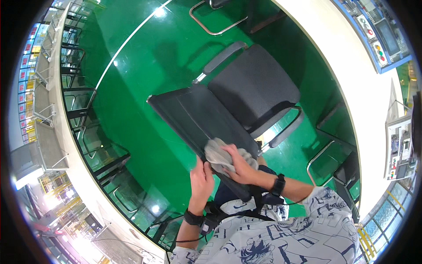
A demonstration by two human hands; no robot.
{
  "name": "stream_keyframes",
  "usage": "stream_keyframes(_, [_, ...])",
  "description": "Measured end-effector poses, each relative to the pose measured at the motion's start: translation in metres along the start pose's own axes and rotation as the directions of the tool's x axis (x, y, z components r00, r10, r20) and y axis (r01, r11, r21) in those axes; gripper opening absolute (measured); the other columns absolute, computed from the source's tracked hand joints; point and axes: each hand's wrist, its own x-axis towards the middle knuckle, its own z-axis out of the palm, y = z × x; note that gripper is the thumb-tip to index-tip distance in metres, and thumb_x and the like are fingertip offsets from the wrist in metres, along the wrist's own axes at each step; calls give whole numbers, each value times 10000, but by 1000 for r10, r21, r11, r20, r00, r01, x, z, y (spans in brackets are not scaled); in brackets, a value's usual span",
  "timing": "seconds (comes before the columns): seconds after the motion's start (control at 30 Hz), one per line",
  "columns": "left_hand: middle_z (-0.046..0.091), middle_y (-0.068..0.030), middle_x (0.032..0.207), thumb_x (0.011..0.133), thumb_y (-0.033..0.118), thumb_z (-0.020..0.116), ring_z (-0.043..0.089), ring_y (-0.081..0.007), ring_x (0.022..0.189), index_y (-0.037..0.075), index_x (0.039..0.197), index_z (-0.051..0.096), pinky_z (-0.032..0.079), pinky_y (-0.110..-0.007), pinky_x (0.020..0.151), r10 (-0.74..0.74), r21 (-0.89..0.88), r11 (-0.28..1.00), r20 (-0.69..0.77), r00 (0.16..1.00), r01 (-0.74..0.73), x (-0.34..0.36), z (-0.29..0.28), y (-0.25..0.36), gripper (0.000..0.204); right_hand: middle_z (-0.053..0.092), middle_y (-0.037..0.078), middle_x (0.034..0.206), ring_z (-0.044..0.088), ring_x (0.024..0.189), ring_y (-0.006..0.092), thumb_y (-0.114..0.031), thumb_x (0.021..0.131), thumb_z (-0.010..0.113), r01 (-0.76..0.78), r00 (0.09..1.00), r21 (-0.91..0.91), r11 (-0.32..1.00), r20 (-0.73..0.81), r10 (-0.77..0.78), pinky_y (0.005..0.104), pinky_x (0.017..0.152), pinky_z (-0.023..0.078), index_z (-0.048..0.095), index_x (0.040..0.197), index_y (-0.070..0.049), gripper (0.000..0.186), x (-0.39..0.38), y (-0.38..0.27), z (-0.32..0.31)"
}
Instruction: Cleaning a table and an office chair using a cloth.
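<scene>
A black office chair stands before me, its backrest (192, 110) nearest and its dark grey seat (255, 83) beyond. My right hand (241, 168) presses a bunched grey cloth (219, 155) against the near part of the backrest; the cloth is slightly blurred. At the backrest's near edge, my left hand (201, 181) grips the frame with the thumb on top, and its other fingers are partly hidden. Dark bands circle both wrists. Padded armrests (225, 61) flank the seat, the right one partly behind the backrest.
The floor (136, 88) is glossy green with a curved white line. A long pale desk (325, 53) runs along the right, carrying a blue-framed control panel (381, 35). Another pale desk (66, 132) curves along the left, with several chairs beneath. A metal-legged chair (336, 169) is at the lower right.
</scene>
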Motion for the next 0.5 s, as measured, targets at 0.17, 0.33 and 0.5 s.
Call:
stream_keyframes(0.17, [576,-243,727,892,92,480,578,-391,637,-120,1088,467,452,-400,563,56,172,983,30,998,-61,1,7,2,289,309,258,1340,340,1256,392,-99,869,554,123,959,-133,984,-238,-152,401,1037,281,141,1370,-18,655,119,90,6])
stream_keyframes(0.33, [569,-179,700,886,65,444,494,-329,535,-52,999,539,374,-374,492,-46,117,992,1,999,45,-5,-8,16,188,415,285,1199,436,1099,448,-238,897,531,-61,871,-129,990,-491,-10,448,944,358,265,1313,10,553,194,209,4])
stream_keyframes(0.5, [578,-153,627,869,166,423,517,-324,439,-89,1030,537,384,-352,431,-24,240,971,36,999,15,-10,-8,14,323,376,288,1275,418,1154,429,-335,915,479,-256,843,-23,966,-495,212,424,987,343,229,1342,15,606,178,322,-24])
